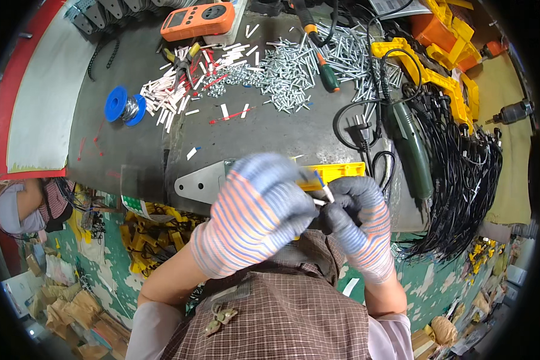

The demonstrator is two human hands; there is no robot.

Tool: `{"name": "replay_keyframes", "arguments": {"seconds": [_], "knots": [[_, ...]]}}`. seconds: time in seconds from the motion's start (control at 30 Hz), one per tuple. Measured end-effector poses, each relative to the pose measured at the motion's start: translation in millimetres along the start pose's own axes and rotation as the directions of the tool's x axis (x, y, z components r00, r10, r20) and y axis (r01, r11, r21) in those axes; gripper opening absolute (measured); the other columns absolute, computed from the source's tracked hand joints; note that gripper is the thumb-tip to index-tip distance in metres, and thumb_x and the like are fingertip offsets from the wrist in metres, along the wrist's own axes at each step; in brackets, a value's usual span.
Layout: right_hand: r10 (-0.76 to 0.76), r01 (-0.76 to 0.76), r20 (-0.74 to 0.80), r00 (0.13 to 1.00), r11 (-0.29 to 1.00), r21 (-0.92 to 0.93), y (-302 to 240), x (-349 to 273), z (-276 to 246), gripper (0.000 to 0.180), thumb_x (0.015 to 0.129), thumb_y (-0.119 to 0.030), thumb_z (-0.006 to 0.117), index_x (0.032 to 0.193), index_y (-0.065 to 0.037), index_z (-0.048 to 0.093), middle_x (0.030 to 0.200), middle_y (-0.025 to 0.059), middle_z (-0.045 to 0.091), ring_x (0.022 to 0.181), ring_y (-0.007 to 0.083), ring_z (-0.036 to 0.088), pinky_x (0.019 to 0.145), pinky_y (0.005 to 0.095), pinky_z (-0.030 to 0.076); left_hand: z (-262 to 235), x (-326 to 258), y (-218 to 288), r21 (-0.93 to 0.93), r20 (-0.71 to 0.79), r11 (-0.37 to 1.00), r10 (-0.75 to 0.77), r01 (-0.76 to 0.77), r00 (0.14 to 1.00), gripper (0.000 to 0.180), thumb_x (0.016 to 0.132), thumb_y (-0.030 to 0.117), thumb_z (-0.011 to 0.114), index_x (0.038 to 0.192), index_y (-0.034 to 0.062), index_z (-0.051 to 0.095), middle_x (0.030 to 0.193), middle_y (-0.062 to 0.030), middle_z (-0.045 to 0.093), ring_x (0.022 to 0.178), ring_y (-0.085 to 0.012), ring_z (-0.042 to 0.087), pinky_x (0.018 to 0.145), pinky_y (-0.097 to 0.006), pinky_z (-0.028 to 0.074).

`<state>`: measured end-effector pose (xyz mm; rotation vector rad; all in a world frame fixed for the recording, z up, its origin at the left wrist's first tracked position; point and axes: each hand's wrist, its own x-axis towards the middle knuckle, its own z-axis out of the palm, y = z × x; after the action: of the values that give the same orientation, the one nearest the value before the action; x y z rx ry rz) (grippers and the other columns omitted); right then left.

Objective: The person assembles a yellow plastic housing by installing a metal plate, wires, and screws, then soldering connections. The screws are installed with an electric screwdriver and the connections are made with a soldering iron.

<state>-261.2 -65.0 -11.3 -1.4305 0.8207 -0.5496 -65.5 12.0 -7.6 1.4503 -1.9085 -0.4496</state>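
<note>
Both hands wear striped knit gloves with dark fingertips and meet at the bench's near edge. My right hand (361, 219) pinches a small white sleeve (328, 193) with a blue wire end sticking out of it. Curled beside it, with its fingertips close to the same spot, is my left hand (261, 207); what it holds is hidden behind its fingers. A yellow plastic housing (345, 170) lies just beyond the hands, partly covered by them. Left of it, a grey metal plate with holes (201, 186) rests at the edge, its right end behind my left hand.
Screws (285, 75), white sleeves (162, 96) and a blue solder spool (117, 105) lie farther back. An orange meter (198, 21) stands behind. To the right are a green-handled screwdriver (328, 77), a dark green power tool (413, 150) and black cables (462, 174).
</note>
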Motion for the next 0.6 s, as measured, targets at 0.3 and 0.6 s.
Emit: {"name": "replay_keyframes", "arguments": {"seconds": [0.3,0.6], "knots": [[0.155,-0.187,0.155,0.976,0.958,0.215,-6,7,-10,0.024,0.090,-0.014,0.066,0.108,-0.001,0.056,0.088,0.0076,0.069,0.074,0.0109,0.062,0.066,0.0272,0.051,7,-15,5,-0.961,0.072,0.178,-0.575,0.211,0.815,0.029,0.090,0.008,0.067,0.117,0.0041,0.057,0.097,-0.0068,0.063,0.080,-0.0138,0.062,0.073,-0.027,0.053],[-0.443,0.471,0.230,0.867,0.575,-0.668,-3,15,14,0.033,0.081,-0.014,0.069,0.113,-0.004,0.062,0.088,0.0117,0.066,0.068,0.0279,0.064,0.058,0.0387,0.051,9,0,17,-0.663,-0.191,0.722,-0.421,0.200,0.887,0.008,0.089,0.001,0.066,0.093,0.0055,0.060,0.090,-0.0044,0.061,0.086,-0.0134,0.058,0.082,-0.028,0.046]]}}
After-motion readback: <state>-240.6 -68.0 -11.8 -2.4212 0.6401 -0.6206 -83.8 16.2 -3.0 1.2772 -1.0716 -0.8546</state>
